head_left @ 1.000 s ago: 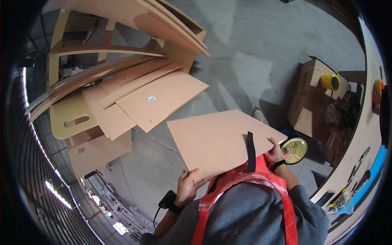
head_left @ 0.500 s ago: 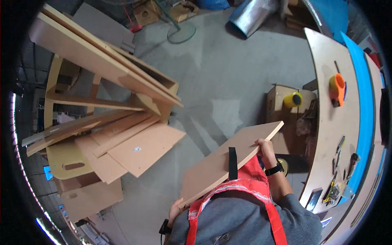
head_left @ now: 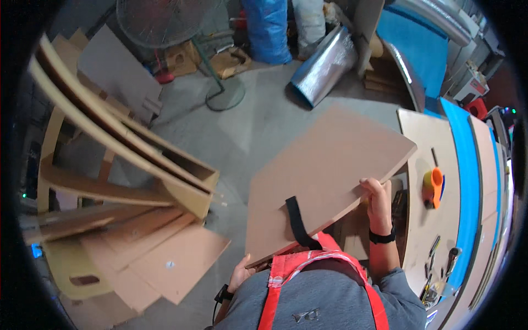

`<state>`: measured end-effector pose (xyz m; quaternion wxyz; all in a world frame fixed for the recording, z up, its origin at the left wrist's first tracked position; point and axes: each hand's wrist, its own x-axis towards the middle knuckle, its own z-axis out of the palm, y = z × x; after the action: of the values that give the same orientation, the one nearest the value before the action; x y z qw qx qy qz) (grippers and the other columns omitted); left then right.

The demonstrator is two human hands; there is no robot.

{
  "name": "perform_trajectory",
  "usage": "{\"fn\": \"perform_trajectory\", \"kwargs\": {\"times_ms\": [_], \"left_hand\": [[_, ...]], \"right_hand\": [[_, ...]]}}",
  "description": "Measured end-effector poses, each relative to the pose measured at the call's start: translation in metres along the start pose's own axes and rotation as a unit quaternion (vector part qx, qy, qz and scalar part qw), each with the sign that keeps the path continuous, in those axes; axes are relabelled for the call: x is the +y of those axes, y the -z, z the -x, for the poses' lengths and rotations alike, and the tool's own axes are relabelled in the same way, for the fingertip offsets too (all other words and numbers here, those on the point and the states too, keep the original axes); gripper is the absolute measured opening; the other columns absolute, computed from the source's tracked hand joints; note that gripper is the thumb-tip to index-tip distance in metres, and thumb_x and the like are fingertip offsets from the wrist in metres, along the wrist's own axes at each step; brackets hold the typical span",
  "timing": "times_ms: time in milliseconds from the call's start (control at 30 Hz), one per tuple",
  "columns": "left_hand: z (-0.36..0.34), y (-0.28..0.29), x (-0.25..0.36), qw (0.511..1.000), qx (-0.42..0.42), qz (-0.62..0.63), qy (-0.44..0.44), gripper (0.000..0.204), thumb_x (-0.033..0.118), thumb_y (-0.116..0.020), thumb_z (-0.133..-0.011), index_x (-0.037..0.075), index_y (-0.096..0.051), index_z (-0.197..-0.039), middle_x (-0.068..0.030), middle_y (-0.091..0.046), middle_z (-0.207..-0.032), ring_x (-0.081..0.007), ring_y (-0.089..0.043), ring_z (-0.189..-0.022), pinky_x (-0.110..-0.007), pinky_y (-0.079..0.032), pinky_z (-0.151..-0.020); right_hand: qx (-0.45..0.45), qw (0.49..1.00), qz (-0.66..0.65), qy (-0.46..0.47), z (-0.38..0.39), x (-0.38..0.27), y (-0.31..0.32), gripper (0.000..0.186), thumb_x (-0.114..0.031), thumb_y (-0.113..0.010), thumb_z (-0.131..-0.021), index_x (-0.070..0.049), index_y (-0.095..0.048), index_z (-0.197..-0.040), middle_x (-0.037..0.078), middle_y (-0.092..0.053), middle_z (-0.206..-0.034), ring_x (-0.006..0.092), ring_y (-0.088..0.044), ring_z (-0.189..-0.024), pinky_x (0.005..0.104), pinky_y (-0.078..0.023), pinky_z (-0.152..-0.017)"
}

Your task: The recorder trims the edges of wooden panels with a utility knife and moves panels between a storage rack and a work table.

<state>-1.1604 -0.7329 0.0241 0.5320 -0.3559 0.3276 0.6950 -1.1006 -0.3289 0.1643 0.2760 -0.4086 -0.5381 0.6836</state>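
Observation:
A flat tan wooden board (head_left: 324, 165) is held up in front of my body, tilted, with its far corner over the floor. My right hand (head_left: 377, 204) grips its right edge, thumb on top and the other fingers partly hidden. At the near left corner, my left hand (head_left: 240, 273) is closed on the board, with most of its fingers hidden beneath. A black strap (head_left: 296, 220) lies across the near edge of the board, next to my red apron (head_left: 300, 263).
Several boards (head_left: 184, 258) lean and lie at the left beside a long wooden box frame (head_left: 209, 181). The workbench (head_left: 418, 148) on the right carries an orange tape dispenser (head_left: 433, 186) and hand tools. Farther off are a fan (head_left: 214, 91) and a silver foil roll (head_left: 324, 66).
The board has been raised and swung outward, so more of its face shows. Both hands keep their hold, the right one moving slightly right. The view has tipped up toward the far floor.

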Motion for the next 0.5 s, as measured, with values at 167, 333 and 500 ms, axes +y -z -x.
{"fn": "perform_trajectory", "kwargs": {"times_ms": [167, 333, 500], "left_hand": [[-0.100, -0.082, 0.100, 0.982, -0.124, 0.051, -0.130, 0.054, 0.044, -0.055, -0.091, 0.003, -0.054, -0.126, -0.0156, -0.063, -0.120, -0.0301, -0.062, -0.107, -0.047, -0.049, -0.093], [-0.223, -0.225, 0.207, 0.960, -0.272, -0.073, -0.005, 0.064, 0.042, -0.054, -0.081, 0.002, -0.052, -0.130, -0.0184, -0.059, -0.127, -0.0382, -0.058, -0.113, -0.051, -0.043, -0.101], [-0.246, -0.423, 0.243, 0.911, -0.334, -0.209, -0.126, 0.072, 0.032, -0.051, -0.077, -0.008, -0.040, -0.136, -0.0246, -0.054, -0.129, -0.0373, -0.056, -0.116, -0.047, -0.046, -0.100]], "right_hand": [[0.079, 0.992, -0.089, 0.052, -0.059, -0.059, -0.004, 0.038, -0.008, -0.065, -0.072, 0.005, -0.055, -0.107, 0.007, -0.061, -0.087, 0.0161, -0.061, -0.075, 0.0294, -0.049, -0.074], [0.193, 0.966, -0.140, 0.105, -0.101, -0.106, -0.005, 0.040, -0.005, -0.065, -0.071, 0.002, -0.056, -0.110, 0.004, -0.061, -0.085, 0.0139, -0.062, -0.072, 0.0260, -0.051, -0.064], [0.296, 0.922, -0.192, 0.162, -0.169, -0.134, 0.031, 0.036, -0.006, -0.066, -0.073, 0.003, -0.057, -0.106, 0.005, -0.060, -0.086, 0.0121, -0.059, -0.073, 0.0259, -0.048, -0.066]]}}
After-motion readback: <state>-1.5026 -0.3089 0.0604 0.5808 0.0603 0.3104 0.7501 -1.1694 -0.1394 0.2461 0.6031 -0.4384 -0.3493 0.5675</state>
